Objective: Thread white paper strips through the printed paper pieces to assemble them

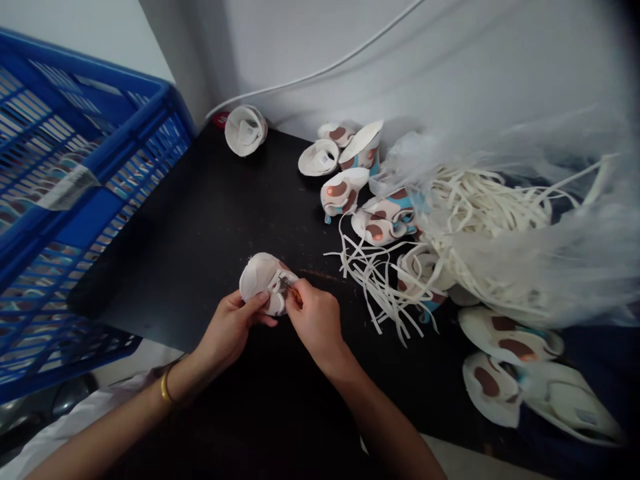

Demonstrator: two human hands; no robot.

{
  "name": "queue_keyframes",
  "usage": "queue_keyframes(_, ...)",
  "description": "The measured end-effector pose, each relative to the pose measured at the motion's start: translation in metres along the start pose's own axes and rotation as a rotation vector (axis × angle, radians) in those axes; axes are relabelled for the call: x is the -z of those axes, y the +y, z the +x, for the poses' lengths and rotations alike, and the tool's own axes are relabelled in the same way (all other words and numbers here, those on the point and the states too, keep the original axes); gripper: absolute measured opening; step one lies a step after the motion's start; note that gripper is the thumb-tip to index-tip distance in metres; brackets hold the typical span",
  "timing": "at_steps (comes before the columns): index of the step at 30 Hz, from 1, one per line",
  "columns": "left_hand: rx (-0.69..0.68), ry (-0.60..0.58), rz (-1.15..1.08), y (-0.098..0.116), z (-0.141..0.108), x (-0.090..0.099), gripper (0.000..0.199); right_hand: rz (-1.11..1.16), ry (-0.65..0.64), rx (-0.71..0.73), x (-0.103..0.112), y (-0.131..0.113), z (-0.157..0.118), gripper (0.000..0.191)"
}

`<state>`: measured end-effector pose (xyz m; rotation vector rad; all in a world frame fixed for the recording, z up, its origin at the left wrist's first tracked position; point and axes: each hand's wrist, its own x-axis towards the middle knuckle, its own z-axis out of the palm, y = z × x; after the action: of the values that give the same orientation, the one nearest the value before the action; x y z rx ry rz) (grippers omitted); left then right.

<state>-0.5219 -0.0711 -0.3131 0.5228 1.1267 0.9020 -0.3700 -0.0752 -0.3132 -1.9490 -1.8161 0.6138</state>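
Observation:
A small cream shoe upper point(257, 275) with brown patches is held just over the black table. My left hand point(233, 327) grips its lower left edge, thumb on top. At its right side, my right hand point(315, 317) is closed, with the fingertips pinched at the opening; a small dark metallic item shows there, too small to name. To the right lies a loose bunch of cream laces point(385, 287), touching neither hand.
A blue crate point(95, 200) holding more uppers stands at the left. Several uppers point(345, 190) lie beyond the laces, others point(515, 340) at the lower right. A clear plastic bag point(540, 267) of strips fills the right. A white cable point(320, 72) runs along the wall.

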Motion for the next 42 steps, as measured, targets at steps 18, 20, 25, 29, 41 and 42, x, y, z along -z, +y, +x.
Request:
queue_keyframes(18,-0.123,-0.158,0.446,0.028,0.005,0.0,0.032,0.253,-0.173,0.332,0.042,0.004,0.025,0.013)
queue_keyframes(20,-0.173,-0.156,0.535,0.029,0.006,0.001,0.033,0.263,-0.16,0.331,0.038,0.004,0.026,0.014)
queue_keyframes(25,-0.24,-0.184,0.655,0.031,0.008,0.002,0.036,0.338,-0.179,0.335,0.038,0.002,0.032,0.007)
queue_keyframes(29,-0.239,-0.194,0.686,0.026,0.008,0.002,0.036,0.389,-0.226,0.325,0.037,-0.001,0.035,0.011)
queue_keyframes(41,-0.268,-0.137,0.649,0.024,0.01,0.002,0.032,0.665,-0.32,0.132,0.028,0.0,0.037,0.015)
queue_keyframes(42,-0.256,-0.142,0.624,0.023,0.011,0.002,0.033,0.698,-0.345,0.098,0.028,0.001,0.038,0.016)
